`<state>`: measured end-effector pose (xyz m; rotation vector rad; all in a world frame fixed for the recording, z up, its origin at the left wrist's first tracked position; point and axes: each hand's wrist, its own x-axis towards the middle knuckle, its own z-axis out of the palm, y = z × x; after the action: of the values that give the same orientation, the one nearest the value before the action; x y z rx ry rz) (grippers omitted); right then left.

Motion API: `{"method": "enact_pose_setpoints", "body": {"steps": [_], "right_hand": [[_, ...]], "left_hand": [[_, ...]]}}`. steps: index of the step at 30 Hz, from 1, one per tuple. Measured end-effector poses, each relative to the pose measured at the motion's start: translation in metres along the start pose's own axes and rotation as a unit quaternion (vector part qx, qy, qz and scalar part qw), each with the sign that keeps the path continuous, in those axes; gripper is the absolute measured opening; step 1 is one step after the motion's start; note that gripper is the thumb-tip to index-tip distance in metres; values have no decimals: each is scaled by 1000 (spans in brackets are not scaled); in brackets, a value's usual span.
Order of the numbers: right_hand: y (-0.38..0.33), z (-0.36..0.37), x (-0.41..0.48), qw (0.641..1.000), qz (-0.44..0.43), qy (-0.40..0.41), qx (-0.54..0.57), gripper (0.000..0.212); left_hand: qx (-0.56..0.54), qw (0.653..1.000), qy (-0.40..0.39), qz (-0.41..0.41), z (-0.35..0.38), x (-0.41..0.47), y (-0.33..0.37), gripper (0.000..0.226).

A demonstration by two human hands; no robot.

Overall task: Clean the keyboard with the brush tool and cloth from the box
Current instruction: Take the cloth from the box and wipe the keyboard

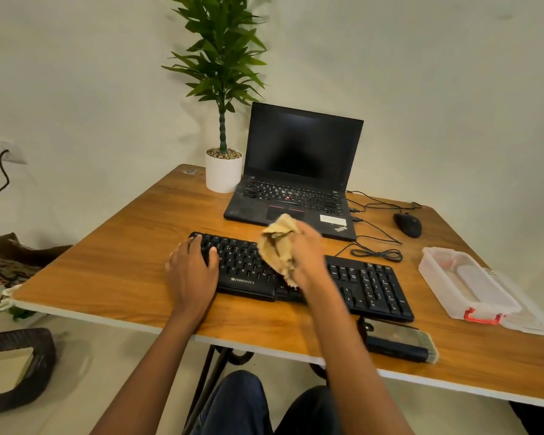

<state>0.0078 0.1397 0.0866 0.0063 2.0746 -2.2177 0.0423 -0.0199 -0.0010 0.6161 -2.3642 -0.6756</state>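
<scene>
- Wooden counter (107,271) set against a pale wall carries the work. A laptop (296,183) with a dark screen stands just behind the keyboard (245,265).
- Keyboard: black, full-size, lying slantwise across the middle of the counter. Its white legends are legible, and no debris can be made out at this sharpness.
- Left hand (192,271) rests on the keyboard's left end, its fingers (198,246) released and spread over the keys, holding nothing.
- Right hand (308,255), blurred, hovers over the middle keys. It grasps a bunched tan cloth (277,246), whose loose folds hang down to the keys.
- Brush tool (399,340) lies at the counter's near edge, just beside the right forearm. The box (453,304) appears open at the right, well apart.
- Risk: a backward sweep of the right forearm could, in my judgement, knock the brush tool off the edge.
- Risk: hanging folds may catch a keycap and lift it if dragged hard.
- Risk: should the left hand lift, the keyboard would likely slide toward the laptop under wiping pressure.
</scene>
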Motion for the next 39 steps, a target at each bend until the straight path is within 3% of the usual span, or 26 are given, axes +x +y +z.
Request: {"method": "enact_pose_setpoints", "body": {"steps": [2,5,9,11,13,15,18,24,29,33,39], "right_hand": [[-20,-43,-2,996,17,67,48,23],[-37,-109,-6,986,-11,163,18,25],[-30,-167,-3,933,-51,285,-212,27],[-15,-170,6,926,-28,265,-267,27],[7,-158,18,924,10,193,-330,29],[26,-144,26,887,38,141,-438,35],[35,-136,28,829,42,122,-544,41],[37,-143,24,788,7,120,-604,46],[33,-139,21,812,-14,208,-545,38],[30,-134,27,825,-15,232,-515,33],[38,-75,29,863,-63,141,-480,21]], "left_hand": [[-2,1000,0,-1,-1,0,1,42],[-1,1000,-1,-5,-2,0,2,42],[0,1000,0,-1,-2,0,2,42],[-6,1000,-1,-4,-2,-1,2,42],[-14,1000,-1,-7,-3,0,2,42],[-21,1000,0,-9,-3,0,2,42],[-30,1000,2,-7,-3,0,0,42],[-37,999,5,-11,-2,1,-1,42],[-79,997,9,-13,-9,2,-3,37],[-163,985,-10,-58,-20,11,-21,37],[-170,984,-29,-48,-19,13,-29,39]]}}
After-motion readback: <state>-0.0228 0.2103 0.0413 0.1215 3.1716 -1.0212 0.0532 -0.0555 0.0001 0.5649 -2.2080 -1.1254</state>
